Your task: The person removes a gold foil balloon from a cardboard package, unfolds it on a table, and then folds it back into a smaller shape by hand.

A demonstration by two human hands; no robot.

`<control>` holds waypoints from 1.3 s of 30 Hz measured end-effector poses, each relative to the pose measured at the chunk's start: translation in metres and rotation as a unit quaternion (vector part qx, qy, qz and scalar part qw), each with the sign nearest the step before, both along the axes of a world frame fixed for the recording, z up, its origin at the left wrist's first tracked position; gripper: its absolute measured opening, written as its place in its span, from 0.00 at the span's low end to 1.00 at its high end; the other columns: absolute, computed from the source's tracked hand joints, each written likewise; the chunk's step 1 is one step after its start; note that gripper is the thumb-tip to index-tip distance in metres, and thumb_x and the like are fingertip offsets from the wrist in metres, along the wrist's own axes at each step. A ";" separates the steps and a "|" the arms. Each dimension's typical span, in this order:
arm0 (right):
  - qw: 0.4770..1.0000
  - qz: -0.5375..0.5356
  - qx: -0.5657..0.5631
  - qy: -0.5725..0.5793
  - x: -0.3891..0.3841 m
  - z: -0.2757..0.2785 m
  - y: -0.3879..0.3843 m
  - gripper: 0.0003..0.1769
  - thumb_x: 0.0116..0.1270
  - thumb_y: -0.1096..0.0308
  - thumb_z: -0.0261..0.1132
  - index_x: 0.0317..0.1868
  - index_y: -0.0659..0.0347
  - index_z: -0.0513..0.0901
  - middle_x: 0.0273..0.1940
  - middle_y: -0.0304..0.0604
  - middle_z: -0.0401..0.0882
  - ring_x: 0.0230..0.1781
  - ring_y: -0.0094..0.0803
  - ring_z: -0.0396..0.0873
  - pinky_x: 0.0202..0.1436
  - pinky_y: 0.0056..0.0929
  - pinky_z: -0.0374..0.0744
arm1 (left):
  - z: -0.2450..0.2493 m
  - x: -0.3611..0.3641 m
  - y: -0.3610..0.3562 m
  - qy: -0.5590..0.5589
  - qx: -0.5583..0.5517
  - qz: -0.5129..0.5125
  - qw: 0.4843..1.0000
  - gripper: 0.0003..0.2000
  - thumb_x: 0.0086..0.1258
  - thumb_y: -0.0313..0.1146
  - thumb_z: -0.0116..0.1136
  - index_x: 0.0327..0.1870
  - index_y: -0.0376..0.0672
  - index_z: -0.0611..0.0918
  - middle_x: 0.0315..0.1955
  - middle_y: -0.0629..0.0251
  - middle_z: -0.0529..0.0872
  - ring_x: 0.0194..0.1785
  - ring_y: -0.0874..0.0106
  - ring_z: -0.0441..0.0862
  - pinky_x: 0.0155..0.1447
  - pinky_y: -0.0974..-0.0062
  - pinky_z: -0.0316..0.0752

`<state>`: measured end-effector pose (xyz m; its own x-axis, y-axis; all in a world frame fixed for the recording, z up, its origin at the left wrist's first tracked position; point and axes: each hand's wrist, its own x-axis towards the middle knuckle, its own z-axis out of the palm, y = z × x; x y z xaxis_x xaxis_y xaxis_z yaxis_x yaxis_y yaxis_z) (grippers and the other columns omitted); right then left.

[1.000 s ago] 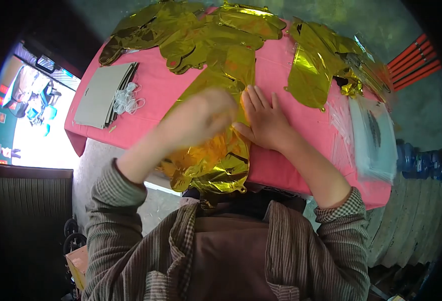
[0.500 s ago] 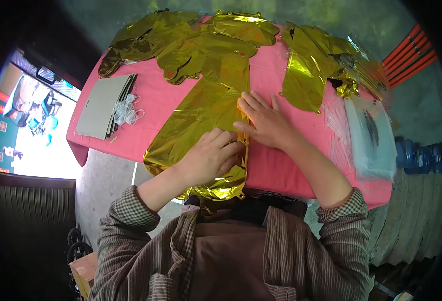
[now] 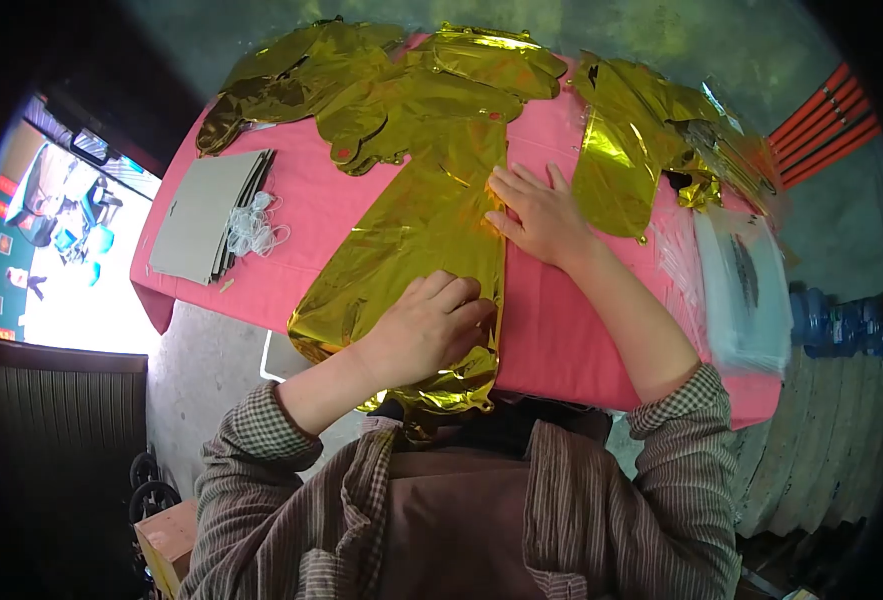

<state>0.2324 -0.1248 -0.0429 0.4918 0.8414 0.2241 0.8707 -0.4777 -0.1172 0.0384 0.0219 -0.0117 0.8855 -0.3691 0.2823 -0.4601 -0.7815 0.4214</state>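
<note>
A long gold foil piece (image 3: 391, 240) lies flat over the pink-covered table, its near end crinkled and hanging at the front edge. My left hand (image 3: 431, 325) is curled on its lower part near the right edge, the fingers bent together on the foil and their tips partly hidden. Farther up that same edge, my right hand (image 3: 541, 215) rests with fingers spread, its fingertips touching the foil and its palm over the pink cloth (image 3: 551, 330).
More gold foil pieces (image 3: 361, 90) lie along the far side, others (image 3: 616, 165) at the right. Grey card sheets (image 3: 206, 215) and white string (image 3: 253, 225) are at the left. Clear plastic bags (image 3: 746, 290) lie at the right, with blue bottles (image 3: 841, 320) beyond.
The foil's upper part looks flatter and less creased. My left hand has moved slightly down, and my right hand slightly right with its fingertips still on the edge.
</note>
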 end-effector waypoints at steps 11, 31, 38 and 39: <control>0.982 -0.007 0.159 0.100 0.029 -0.008 0.006 0.19 0.62 0.60 0.64 0.52 0.60 0.79 0.54 0.45 0.79 0.58 0.42 0.74 0.62 0.42 0.68 | 0.001 0.000 0.000 -0.027 -0.001 0.002 1.000 0.17 0.56 0.31 0.64 0.48 0.43 0.80 0.44 0.62 0.76 0.47 0.63 0.74 0.50 0.67 0.71; 0.985 -0.002 0.172 -0.026 0.047 -0.016 0.013 0.15 0.60 0.62 0.65 0.44 0.61 0.84 0.50 0.44 0.81 0.53 0.41 0.76 0.57 0.38 0.73 | -0.003 0.000 0.001 -0.041 0.015 0.014 0.999 0.15 0.59 0.33 0.62 0.48 0.45 0.80 0.51 0.64 0.76 0.58 0.65 0.71 0.55 0.67 0.67; 0.981 -0.015 0.193 0.006 0.054 -0.019 0.011 0.17 0.59 0.59 0.67 0.44 0.61 0.84 0.50 0.47 0.81 0.53 0.42 0.76 0.58 0.37 0.73 | -0.003 0.001 0.001 -0.029 0.013 0.007 0.999 0.14 0.60 0.33 0.62 0.48 0.45 0.80 0.53 0.64 0.77 0.60 0.65 0.70 0.56 0.66 0.66; 0.981 -0.014 0.193 0.006 0.055 -0.018 0.011 0.17 0.59 0.59 0.67 0.44 0.61 0.84 0.50 0.47 0.81 0.53 0.42 0.76 0.58 0.37 0.73 | -0.003 0.000 0.001 -0.030 0.013 0.008 0.999 0.14 0.60 0.33 0.62 0.48 0.45 0.80 0.53 0.64 0.77 0.60 0.65 0.70 0.56 0.66 0.66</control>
<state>0.2871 -0.1141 -0.0612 0.5181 0.6810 0.5175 0.8552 -0.4197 -0.3040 0.0388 0.0234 -0.0146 0.8731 -0.3636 0.3247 -0.4715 -0.7991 0.3730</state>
